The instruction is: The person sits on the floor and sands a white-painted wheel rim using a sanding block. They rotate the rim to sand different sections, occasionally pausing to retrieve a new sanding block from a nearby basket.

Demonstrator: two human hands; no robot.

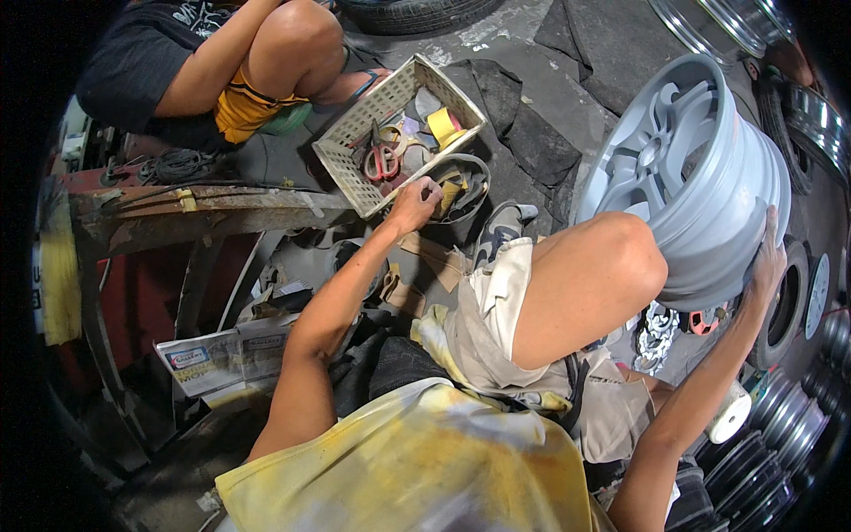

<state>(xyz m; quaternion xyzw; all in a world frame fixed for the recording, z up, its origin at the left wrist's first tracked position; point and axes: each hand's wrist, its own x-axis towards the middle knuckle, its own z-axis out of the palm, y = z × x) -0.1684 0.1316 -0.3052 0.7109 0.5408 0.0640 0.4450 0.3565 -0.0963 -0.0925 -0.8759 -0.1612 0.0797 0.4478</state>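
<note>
My right hand (766, 262) holds the outer side of a grey multi-spoke wheel rim (740, 199), which stands tilted on the floor beside my bent knee. My left hand (415, 207) is at the near edge of a cream plastic basket (341, 182), its fingers curled together; anything between them is too small to make out. Inside the basket lie red-handled scissors (381, 163), a yellow tape roll (445, 128) and other small items. Just right of that hand stands a round container (483, 182) with strips in it.
Another person (292, 53) sits at the far left, near the basket. A rusty metal frame (222, 199) runs along my left, with a newspaper (213, 359) below. A tyre (421, 16) lies at the back. Chrome rims (815, 129) and several more wheels (784, 417) crowd the right.
</note>
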